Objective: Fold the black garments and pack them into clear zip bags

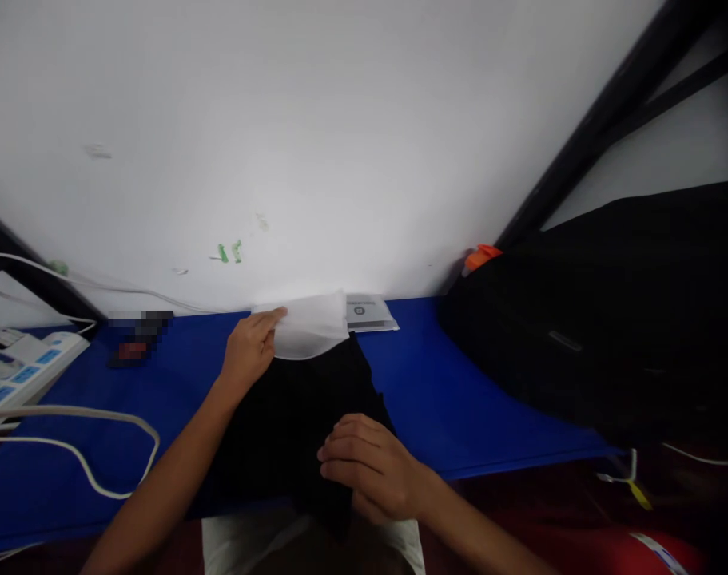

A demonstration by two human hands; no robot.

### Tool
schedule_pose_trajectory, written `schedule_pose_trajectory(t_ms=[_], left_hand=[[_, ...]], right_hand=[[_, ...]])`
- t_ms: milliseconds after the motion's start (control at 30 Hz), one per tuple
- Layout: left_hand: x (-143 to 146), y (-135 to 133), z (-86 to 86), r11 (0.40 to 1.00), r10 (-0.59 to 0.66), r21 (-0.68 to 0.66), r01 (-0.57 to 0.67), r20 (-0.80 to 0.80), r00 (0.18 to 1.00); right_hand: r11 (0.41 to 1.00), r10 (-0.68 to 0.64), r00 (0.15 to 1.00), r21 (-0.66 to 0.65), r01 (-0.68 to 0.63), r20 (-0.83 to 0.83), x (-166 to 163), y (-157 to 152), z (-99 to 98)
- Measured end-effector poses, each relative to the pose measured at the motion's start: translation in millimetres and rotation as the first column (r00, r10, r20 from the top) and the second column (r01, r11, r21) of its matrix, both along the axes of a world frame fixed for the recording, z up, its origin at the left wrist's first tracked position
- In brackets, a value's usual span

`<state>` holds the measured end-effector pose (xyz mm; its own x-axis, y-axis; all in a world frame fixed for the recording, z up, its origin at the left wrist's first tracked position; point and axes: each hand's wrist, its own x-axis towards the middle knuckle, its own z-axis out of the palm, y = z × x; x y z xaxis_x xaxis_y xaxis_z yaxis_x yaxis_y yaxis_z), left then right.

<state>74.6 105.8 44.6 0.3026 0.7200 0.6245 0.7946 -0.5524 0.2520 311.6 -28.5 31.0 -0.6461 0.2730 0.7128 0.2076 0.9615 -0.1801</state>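
Observation:
My left hand [252,347] is closed on the left edge of a frosted white plastic bag [312,319], with its fingers on top and the thumb lower down. The bag's curved lower edge overlaps a folded black cloth [304,407] on the blue surface [459,407]. Over the right part of this cloth, my right hand [375,463] has its fingers curled inward. Whether cloth is pinched in it I cannot tell, as its palm side is dark. Partly covered by the white bag is a flat clear packet [372,311] with dark print, lying against the wall.
At the left are a white power strip [40,363] and loose white cables [112,413]. A blurred-out dark item [139,339] lies near the wall. A large black bag [579,335] fills the right side, beside an orange thing [482,256]. Dark frame bars [579,136] slant behind.

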Motion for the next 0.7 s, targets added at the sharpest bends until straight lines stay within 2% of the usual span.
schedule_pose_trajectory(t_ms=[67,133,200,233,267,300,333,367,400,433,467,533,700], left_hand=[[-2,19,-1.8,0.995,0.055,-0.08,-0.06,-0.068,0.996],[-2,30,-4.4,0.967,0.092,-0.219,-0.127,-0.164,0.982],[4,27,-8.0,0.922,0.078,-0.358,-0.147,-0.199,0.977],[8,18,-10.5,0.903,0.035,-0.417,-0.106,-0.173,0.984],[13,6,-13.5,0.888,-0.025,-0.459,-0.031,-0.116,0.993],[19,-8,-16.8,0.861,-0.132,-0.498,0.103,-0.024,0.991],[25,-25,-20.2,0.799,-0.267,-0.537,0.272,0.088,0.96],[31,-41,-23.4,0.702,-0.391,-0.571,0.426,0.191,0.9],[37,-56,-26.1,0.61,-0.471,-0.589,0.53,0.269,0.84],[42,-69,-28.0,0.554,-0.497,-0.601,0.576,0.316,0.808],[46,-79,-29.0,0.522,-0.498,-0.616,0.59,0.341,0.797],[49,-91,-28.8,0.531,-0.466,-0.637,0.559,0.331,0.82],[22,-91,-22.8,0.667,-0.372,-0.582,0.466,0.282,0.884]], right_hand=[[1.0,-0.009,1.0,-0.021,0.01,0.028,0,3,-2.7],[0.999,-0.029,0.995,-0.039,0.032,0.094,1,6,-7.2],[0.995,-0.068,0.984,-0.061,0.079,0.166,3,11,-12.6],[0.992,-0.087,0.977,-0.076,0.104,0.194,5,13,-15.3],[0.988,-0.102,0.973,-0.093,0.123,0.209,7,15,-17.9],[0.985,-0.107,0.971,-0.113,0.133,0.215,8,17,-20.2],[0.982,-0.104,0.971,-0.134,0.135,0.215,10,19,-22.1],[0.98,-0.091,0.973,-0.153,0.126,0.212,11,21,-23.6],[0.979,-0.074,0.975,-0.171,0.111,0.21,11,22,-24.6],[0.977,-0.057,0.976,-0.187,0.098,0.212,11,22,-25.4],[0.975,-0.043,0.975,-0.202,0.089,0.219,12,22,-26.0],[0.967,-0.04,0.969,-0.236,0.099,0.244,12,21,-27.0],[0.918,-0.135,0.939,-0.318,0.239,0.317,24,19,-29.2]])
